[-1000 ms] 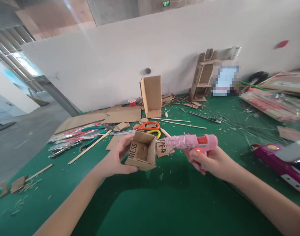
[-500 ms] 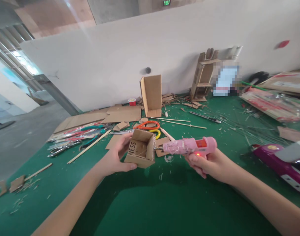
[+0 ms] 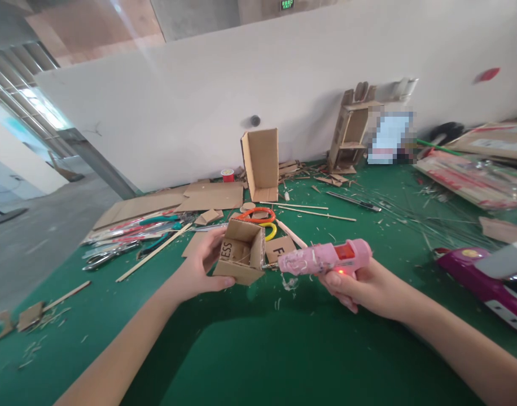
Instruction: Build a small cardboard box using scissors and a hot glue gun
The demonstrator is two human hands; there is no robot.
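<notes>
My left hand [image 3: 205, 265] is closed on a small open cardboard box [image 3: 240, 254], its opening tilted up toward me and printed letters showing inside. In my right hand [image 3: 355, 285] is a pink hot glue gun [image 3: 326, 258] with a red light glowing on its side. The metal nozzle meets the lower part of the box's right edge. Strands of glue cling to the gun's front. Behind the box lie scissors [image 3: 258, 213] with orange and yellow handles, and a lettered cardboard piece [image 3: 279, 249] lies beneath the nozzle.
An upright cardboard corner piece [image 3: 263, 163] stands at the back, with a taller cardboard shelf [image 3: 352, 135] to its right. Cardboard sheets [image 3: 211, 195], bagged tools [image 3: 135, 234] and thin sticks [image 3: 318, 213] lie about the green table [image 3: 250, 355]. A purple device [image 3: 474, 276] sits at right.
The glue gun has dipped slightly, its nozzle sliding down along the box's right edge. The box has shifted and turned a little in my left hand.
</notes>
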